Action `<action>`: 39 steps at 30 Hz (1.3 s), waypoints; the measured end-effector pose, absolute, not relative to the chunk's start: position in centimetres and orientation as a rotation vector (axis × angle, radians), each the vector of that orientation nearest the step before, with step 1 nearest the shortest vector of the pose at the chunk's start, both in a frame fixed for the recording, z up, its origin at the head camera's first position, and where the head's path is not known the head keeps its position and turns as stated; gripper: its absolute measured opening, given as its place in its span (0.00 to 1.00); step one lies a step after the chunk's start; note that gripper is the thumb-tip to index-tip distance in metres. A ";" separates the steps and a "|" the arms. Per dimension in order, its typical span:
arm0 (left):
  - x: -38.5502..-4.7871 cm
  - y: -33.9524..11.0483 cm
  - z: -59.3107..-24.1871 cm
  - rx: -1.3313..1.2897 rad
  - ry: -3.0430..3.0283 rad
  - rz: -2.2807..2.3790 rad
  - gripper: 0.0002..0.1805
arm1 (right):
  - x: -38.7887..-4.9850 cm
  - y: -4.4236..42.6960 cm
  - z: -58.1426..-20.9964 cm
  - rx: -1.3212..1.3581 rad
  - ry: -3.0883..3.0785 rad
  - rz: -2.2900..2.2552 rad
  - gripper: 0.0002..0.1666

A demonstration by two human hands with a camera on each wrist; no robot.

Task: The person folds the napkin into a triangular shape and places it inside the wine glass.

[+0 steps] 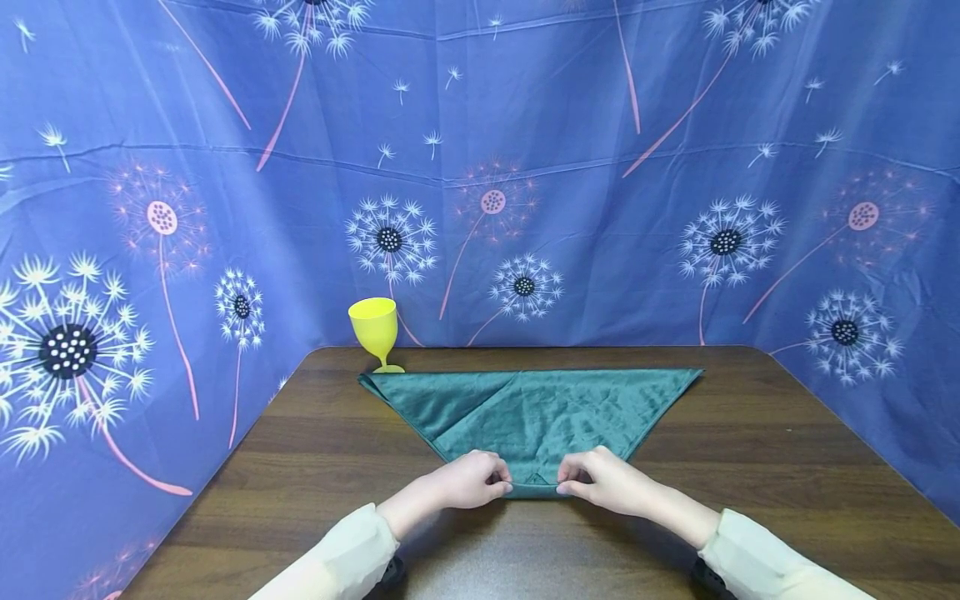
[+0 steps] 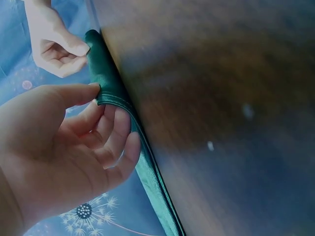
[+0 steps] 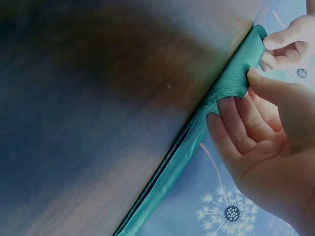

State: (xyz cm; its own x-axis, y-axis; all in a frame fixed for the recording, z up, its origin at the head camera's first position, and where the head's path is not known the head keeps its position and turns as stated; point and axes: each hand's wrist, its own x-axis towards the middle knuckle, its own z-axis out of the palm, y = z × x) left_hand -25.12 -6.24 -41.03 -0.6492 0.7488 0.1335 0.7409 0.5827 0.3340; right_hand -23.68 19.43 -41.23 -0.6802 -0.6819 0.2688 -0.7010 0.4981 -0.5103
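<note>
The person's two hands work at the near side of a green cloth (image 1: 540, 417), which lies across the middle of a brown wooden table (image 1: 765, 433). The cloth's broad, straight edge is on the far side, and its flanks slope in toward the person, ending in a narrow turned-up band at the near end. The left hand (image 1: 468, 482) pinches the left end of this band and the right hand (image 1: 611, 482) pinches the right end; in both wrist views the thumb bears on the cloth while fingers are tucked under the curled edge. A gap separates the hands, with the band running between them.

The step in hand looks like folding or rolling the near tip up toward the far edge, and it seems to be at an early stage, since most of the cloth lies flat beyond the band. The next move probably calls for turning the band over again, both hands moving evenly so that the roll stays straight and tight.

The only container is a yellow goblet (image 1: 375, 329), upright at the far left of the table, just beside the cloth's far left corner. Its mouth faces up; whether anything is inside cannot be told.
</note>
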 end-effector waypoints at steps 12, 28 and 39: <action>-25.9 -6.3 -41.1 1.292 2.776 0.629 0.06 | -24.1 19.2 -41.5 1.130 -2.729 0.943 0.05; -25.5 -5.8 -41.0 1.065 2.803 0.484 0.11 | -24.7 19.4 -41.3 1.156 -2.796 0.905 0.08; -25.4 -6.1 -41.0 1.005 2.913 0.414 0.20 | -24.6 19.3 -41.1 1.049 -2.848 0.978 0.10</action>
